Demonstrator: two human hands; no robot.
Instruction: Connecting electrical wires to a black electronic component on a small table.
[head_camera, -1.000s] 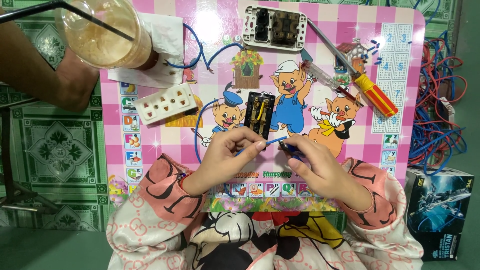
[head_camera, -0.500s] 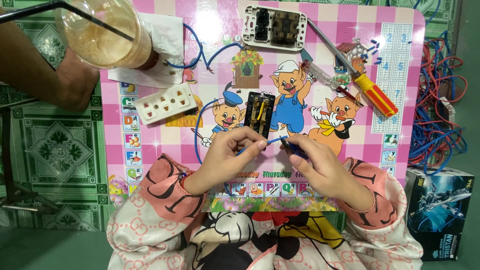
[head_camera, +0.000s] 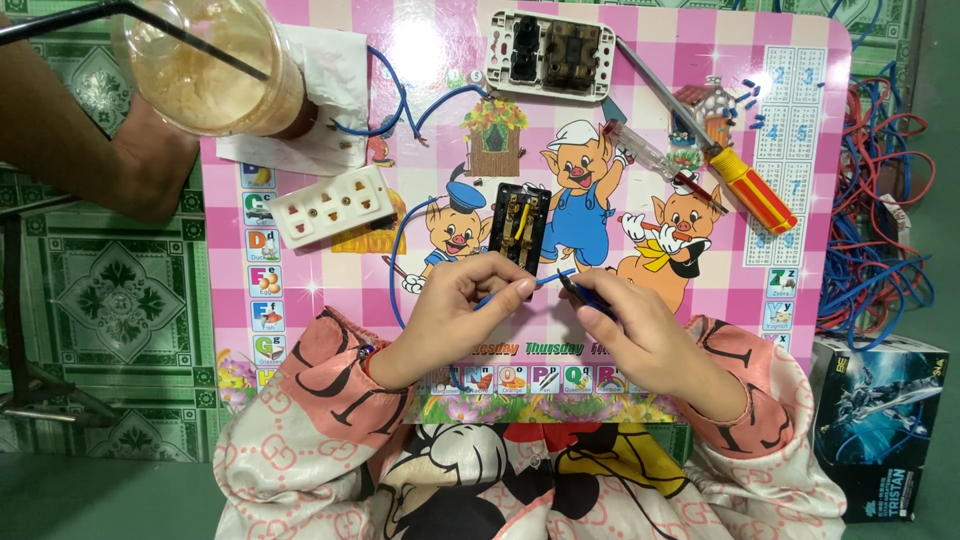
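Green patterned tile floor (head_camera: 110, 290) surrounds a pink checked cartoon-printed surface (head_camera: 790, 180); lighting is bright and even overhead.

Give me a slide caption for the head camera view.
Left hand pinches a blue wire; right hand works its end with a dark tool.

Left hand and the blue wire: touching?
Touching. The head view shows the left hand pinching the blue wire between thumb and fingertips; the wire runs straight out of that pinch, with no gap visible.
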